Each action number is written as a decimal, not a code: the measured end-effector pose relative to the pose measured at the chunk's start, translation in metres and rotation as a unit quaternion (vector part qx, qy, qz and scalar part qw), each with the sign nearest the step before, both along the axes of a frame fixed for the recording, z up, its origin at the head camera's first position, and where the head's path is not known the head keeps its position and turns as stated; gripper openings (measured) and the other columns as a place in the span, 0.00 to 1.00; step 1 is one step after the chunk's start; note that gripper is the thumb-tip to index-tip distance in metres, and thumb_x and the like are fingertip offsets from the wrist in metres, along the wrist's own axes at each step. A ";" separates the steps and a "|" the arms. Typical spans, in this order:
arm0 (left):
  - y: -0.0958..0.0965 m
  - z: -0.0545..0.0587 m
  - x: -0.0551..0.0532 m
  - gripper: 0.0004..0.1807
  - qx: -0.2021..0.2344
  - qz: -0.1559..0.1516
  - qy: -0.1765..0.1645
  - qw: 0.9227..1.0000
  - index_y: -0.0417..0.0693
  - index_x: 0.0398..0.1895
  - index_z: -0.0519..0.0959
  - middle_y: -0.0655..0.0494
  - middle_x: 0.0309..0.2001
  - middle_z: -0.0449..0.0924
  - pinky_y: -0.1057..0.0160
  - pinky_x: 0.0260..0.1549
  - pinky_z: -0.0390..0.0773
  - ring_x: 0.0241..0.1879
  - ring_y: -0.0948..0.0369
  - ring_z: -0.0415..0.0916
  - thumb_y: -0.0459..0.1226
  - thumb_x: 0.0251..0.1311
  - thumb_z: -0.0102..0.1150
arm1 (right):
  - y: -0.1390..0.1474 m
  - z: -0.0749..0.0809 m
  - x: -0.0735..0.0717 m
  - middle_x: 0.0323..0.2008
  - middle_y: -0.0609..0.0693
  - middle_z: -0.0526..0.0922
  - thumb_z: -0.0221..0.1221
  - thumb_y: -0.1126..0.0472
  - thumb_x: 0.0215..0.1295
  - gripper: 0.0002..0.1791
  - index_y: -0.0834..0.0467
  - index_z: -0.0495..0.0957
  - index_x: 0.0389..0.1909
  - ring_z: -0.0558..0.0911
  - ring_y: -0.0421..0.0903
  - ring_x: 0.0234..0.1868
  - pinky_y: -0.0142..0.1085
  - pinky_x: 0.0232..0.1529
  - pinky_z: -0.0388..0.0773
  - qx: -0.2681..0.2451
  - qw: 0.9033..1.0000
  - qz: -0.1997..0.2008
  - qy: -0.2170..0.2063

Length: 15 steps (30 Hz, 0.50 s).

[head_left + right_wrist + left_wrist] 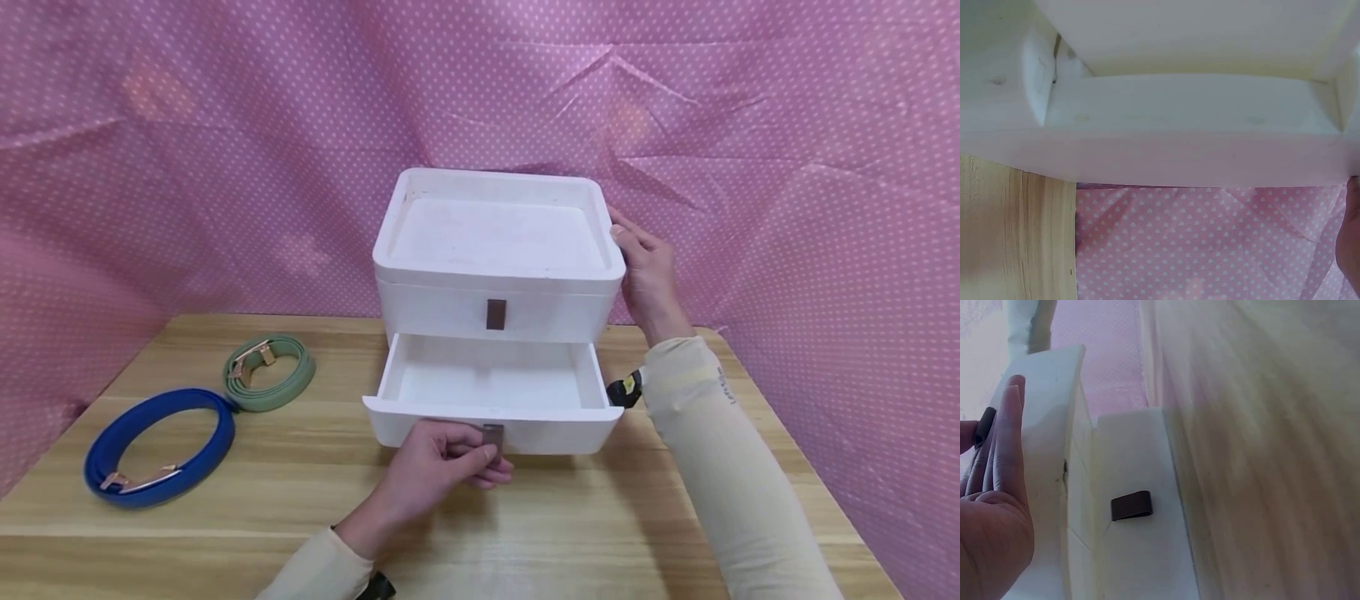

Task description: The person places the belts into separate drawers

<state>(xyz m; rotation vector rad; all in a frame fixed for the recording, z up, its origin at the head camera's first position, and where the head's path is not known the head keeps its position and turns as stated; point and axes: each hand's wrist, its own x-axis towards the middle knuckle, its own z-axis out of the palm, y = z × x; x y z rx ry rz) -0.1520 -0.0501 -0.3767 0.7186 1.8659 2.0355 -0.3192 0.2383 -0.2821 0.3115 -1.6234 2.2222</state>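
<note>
A white drawer unit (435, 313) with brown pull tabs stands on the table. One drawer (420, 429) is pulled out below the upper drawer, and its inside is bare. My left hand (435, 467) pinches the brown tab (985, 425) on that drawer's front, thumb on one side and fingers on the other. Below it, a lower drawer front (1138, 544) with its own tab (1132, 505) shows in the left wrist view. My right hand (648, 271) rests against the unit's upper right side; only its edge shows in the right wrist view, and some fingers are hidden.
To the left lie a coiled green belt (296, 383) and a coiled blue belt (225, 437), both with gold-coloured buckles. The unit's top is a shallow tray (502, 275) with a raised rim. A pink dotted cloth (300, 167) hangs behind the wooden table (285, 533).
</note>
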 end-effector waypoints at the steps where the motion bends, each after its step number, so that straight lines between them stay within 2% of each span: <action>1: 0.000 0.000 0.001 0.09 0.000 0.001 0.002 1.000 0.24 0.37 0.79 0.37 0.36 0.84 0.54 0.38 0.86 0.37 0.45 0.85 0.28 0.66 0.57 | 0.000 0.000 0.000 0.59 0.56 0.78 0.59 0.66 0.69 0.18 0.67 0.76 0.58 0.78 0.50 0.58 0.34 0.54 0.80 -0.002 1.000 0.002 0.001; 5: 0.000 -0.002 0.002 0.09 0.005 0.000 0.005 1.000 0.24 0.37 0.78 0.37 0.37 0.84 0.53 0.38 0.86 0.38 0.45 0.85 0.28 0.66 0.58 | -0.001 0.000 0.002 0.60 0.56 0.77 0.58 0.66 0.69 0.19 0.67 0.75 0.59 0.78 0.50 0.57 0.34 0.53 0.80 -0.006 1.000 0.011 0.001; 15: -0.001 -0.004 0.003 0.09 0.013 -0.007 0.012 1.000 0.23 0.37 0.79 0.36 0.37 0.84 0.53 0.38 0.86 0.37 0.45 0.85 0.27 0.66 0.57 | -0.001 0.001 0.002 0.60 0.56 0.77 0.58 0.66 0.69 0.19 0.66 0.75 0.58 0.77 0.51 0.59 0.34 0.55 0.79 0.005 1.000 -0.002 0.003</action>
